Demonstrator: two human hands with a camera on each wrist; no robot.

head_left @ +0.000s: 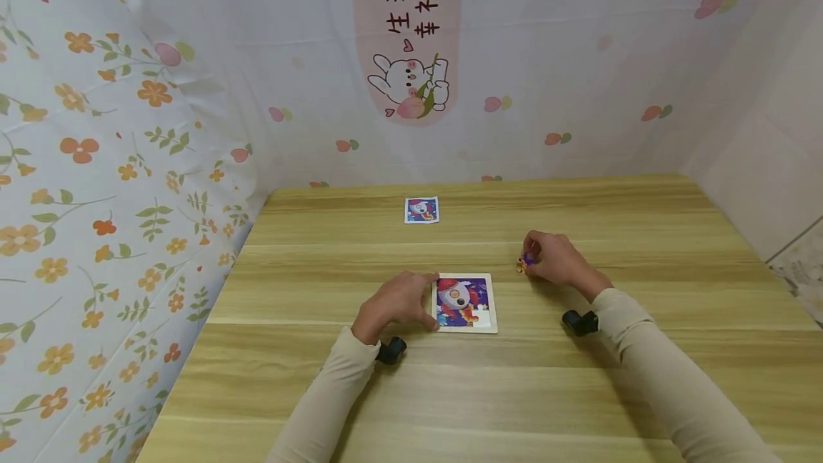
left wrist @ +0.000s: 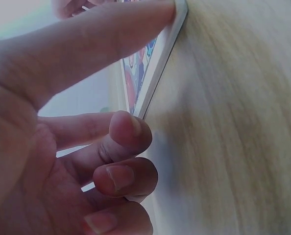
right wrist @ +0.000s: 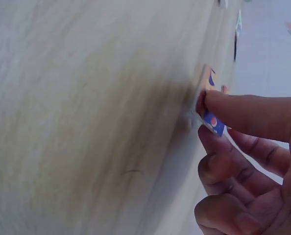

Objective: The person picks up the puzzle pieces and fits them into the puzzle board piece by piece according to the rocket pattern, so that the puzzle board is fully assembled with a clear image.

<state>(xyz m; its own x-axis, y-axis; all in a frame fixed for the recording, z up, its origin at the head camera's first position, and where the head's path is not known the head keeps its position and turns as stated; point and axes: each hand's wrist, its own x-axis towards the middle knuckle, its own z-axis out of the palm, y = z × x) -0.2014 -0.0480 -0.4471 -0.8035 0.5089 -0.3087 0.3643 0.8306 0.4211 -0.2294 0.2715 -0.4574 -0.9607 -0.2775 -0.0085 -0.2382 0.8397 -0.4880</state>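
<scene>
A square jigsaw puzzle (head_left: 455, 296) in a pale wooden frame lies on the table, showing a cartoon animal on purple; a white gap shows at its lower right. My left hand (head_left: 398, 300) grips the frame's left side, thumb at the near corner and forefinger at the far one. In the left wrist view the thumb and forefinger touch the pale frame edge (left wrist: 157, 63), the other fingers curled. To the right of the puzzle, my right hand (head_left: 558, 260) pinches a small purple and orange puzzle piece (right wrist: 214, 120) just above the tabletop. The fingers partly hide the piece.
A small picture card (head_left: 421, 210) with a matching design lies farther back on the wood-grain table (head_left: 321, 256). A patterned cloth (head_left: 308, 63) hangs behind and along the left. Each wrist wears a small black camera.
</scene>
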